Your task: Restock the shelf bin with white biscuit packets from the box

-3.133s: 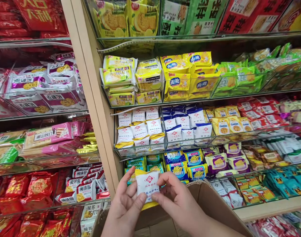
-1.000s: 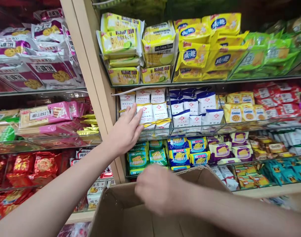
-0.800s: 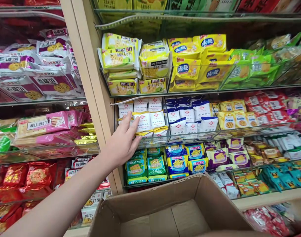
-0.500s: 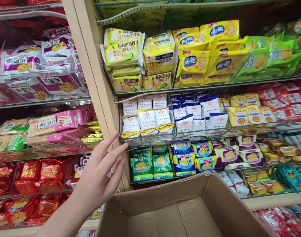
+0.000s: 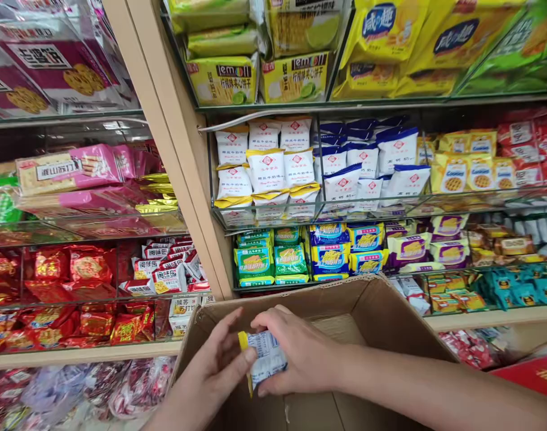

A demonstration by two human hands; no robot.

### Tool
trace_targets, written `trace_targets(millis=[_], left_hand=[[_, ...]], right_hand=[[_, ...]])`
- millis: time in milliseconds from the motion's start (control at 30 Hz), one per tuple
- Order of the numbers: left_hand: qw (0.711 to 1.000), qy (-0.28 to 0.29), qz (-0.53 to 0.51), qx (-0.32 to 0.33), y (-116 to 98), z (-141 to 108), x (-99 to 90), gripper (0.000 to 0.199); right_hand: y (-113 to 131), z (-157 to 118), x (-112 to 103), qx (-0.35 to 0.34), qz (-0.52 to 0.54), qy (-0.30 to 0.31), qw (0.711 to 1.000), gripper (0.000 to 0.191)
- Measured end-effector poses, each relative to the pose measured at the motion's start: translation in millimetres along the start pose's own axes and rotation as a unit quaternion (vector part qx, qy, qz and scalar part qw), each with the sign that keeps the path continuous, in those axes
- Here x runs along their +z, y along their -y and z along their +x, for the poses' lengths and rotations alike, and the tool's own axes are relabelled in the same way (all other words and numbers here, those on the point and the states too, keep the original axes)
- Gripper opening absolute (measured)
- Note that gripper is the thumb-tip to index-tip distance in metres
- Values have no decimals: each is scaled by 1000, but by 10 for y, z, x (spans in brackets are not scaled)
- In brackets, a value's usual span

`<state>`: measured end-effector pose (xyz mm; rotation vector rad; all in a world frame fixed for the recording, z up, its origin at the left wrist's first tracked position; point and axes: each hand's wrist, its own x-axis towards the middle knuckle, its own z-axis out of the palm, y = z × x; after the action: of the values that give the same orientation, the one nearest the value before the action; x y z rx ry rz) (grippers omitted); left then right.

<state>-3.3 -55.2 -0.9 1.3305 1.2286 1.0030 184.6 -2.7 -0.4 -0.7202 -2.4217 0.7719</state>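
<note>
A small white snack packet (image 5: 268, 354) with yellow ends and printed text is held above the open cardboard box (image 5: 403, 317). My right hand (image 5: 307, 353) grips its right side, fingers along the top and thumb below. On the other side, the thumb of my left hand (image 5: 217, 368) presses the packet's left end, with the fingers curled beside it. Part of the packet is covered by my hands. Similar white packets with yellow ends (image 5: 265, 169) stand stacked in a clear shelf compartment above the box.
Wooden shelf posts (image 5: 174, 137) separate the shelf bays. Around them are yellow lemon biscuits (image 5: 295, 78), green packs (image 5: 255, 261), blue-edged white packets (image 5: 342, 182) and red packs (image 5: 91, 266). Bagged goods (image 5: 102, 386) lie below at the left.
My left hand has come down from beside the shelf to over the box. My right hand has come into view with the white packet. The view has tilted downward and nearer.
</note>
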Motion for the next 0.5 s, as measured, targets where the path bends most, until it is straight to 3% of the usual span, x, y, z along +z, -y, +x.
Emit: trace_targets(millis=[67, 167, 233, 300, 400, 500], left_hand=[[996, 54, -63, -25, -59, 50, 114, 61], [996, 38, -71, -27, -142, 127, 174, 61], [999, -4, -50, -15, -175, 158, 159, 59], [1000, -26, -11, -1, -209, 153, 124, 52], [1000, -15, -24, -2, -281, 85, 81, 45], [979, 26, -176, -95, -329, 15, 85, 49]], right_hand=[[47, -29, -59, -10, 41, -19, 999, 72], [-6, -55, -50, 49, 148, -78, 985, 76], [-78, -60, -50, 114, 245, -92, 958, 57], [-127, -62, -83, 142, 316, -66, 936, 33], [-102, -71, -174, 96, 276, -74, 953, 17], [-5, -83, -243, -18, 170, -117, 978, 19]])
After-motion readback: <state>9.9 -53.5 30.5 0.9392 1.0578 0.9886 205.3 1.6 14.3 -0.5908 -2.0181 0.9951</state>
